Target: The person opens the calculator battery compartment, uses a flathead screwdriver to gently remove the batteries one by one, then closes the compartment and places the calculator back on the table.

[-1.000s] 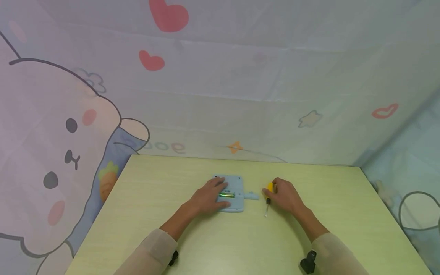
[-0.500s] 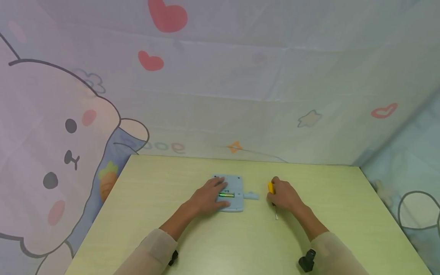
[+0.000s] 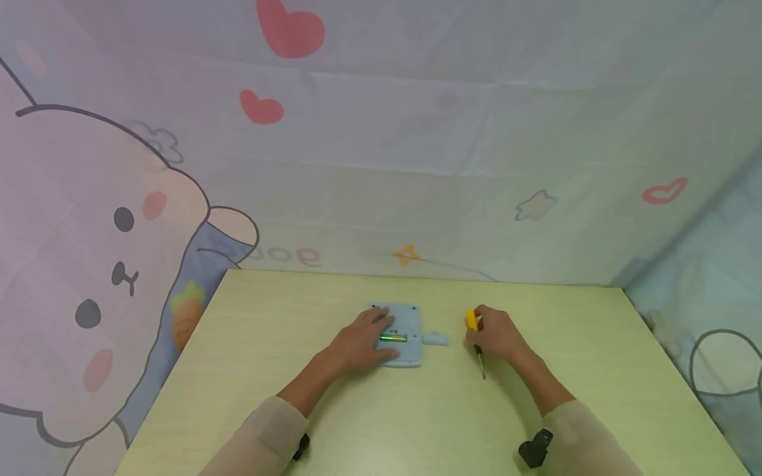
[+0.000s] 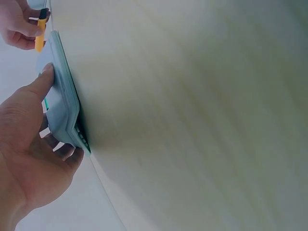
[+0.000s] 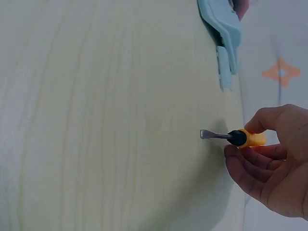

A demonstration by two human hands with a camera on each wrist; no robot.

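Note:
A light blue calculator [image 3: 411, 360] lies back up on the table, a green battery [image 3: 393, 338] showing in its compartment. My left hand [image 3: 357, 344] holds the calculator at its left side. Its thumb lies on the back while the other fingers reach the far edge, as the left wrist view shows. Some keys [image 4: 83, 137] peek out underneath. To the right, my right hand [image 3: 495, 334] grips a screwdriver [image 5: 236, 138] by its yellow handle. The metal blade points toward the near side of the table, with a flat tip.
A small light blue battery cover [image 3: 436, 339] lies against the calculator's right side, between it and my right hand. The pale wooden table [image 3: 411, 423] ends at a printed cloth backdrop [image 3: 381, 165] behind.
My right hand has shifted slightly right with the screwdriver, turning it so the blade now slants to the right. The left hand and calculator stay in place.

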